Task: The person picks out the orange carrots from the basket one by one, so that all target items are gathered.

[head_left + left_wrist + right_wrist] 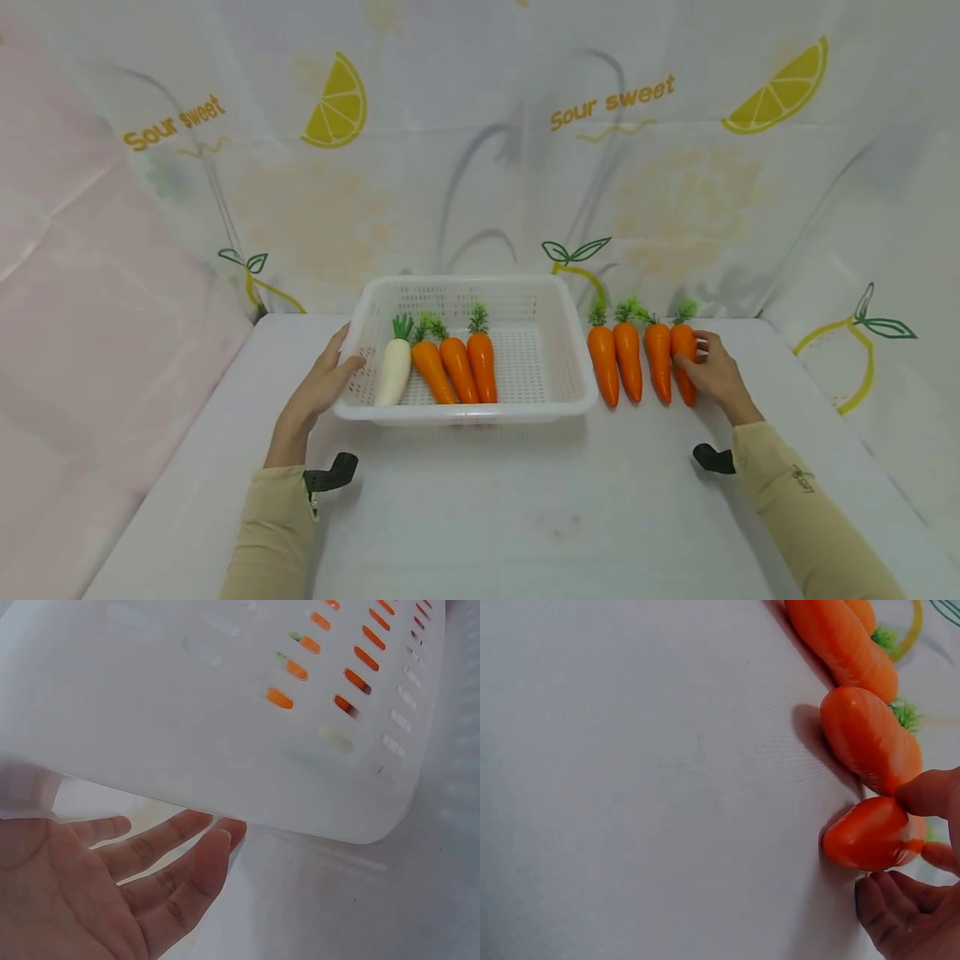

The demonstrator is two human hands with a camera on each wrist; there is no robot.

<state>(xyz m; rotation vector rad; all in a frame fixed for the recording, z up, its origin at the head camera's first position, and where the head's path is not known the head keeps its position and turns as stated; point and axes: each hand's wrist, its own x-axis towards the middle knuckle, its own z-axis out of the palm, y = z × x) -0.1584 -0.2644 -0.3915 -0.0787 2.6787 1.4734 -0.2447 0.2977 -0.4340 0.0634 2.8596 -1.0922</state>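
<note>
A white perforated plastic basket (457,411) stands in the middle of the table. Inside it lie a white radish (394,371) with a green top and three orange carrots (482,367) with leafy tops. My left hand (322,383) is at the basket's left side, its fingers fairly straight and touching the rim. To the right of the basket, several carrots lie side by side; the nearest to it is one carrot (603,362). My right hand (716,373) pinches the rightmost carrot (868,834) between thumb and fingers, and this carrot still lies on the table.
The white-covered table (525,508) ends at the back against a hanging cloth (465,167) printed with lemons and words. More cloth hangs at both sides. A black wrist camera mount (333,472) sticks out at each sleeve.
</note>
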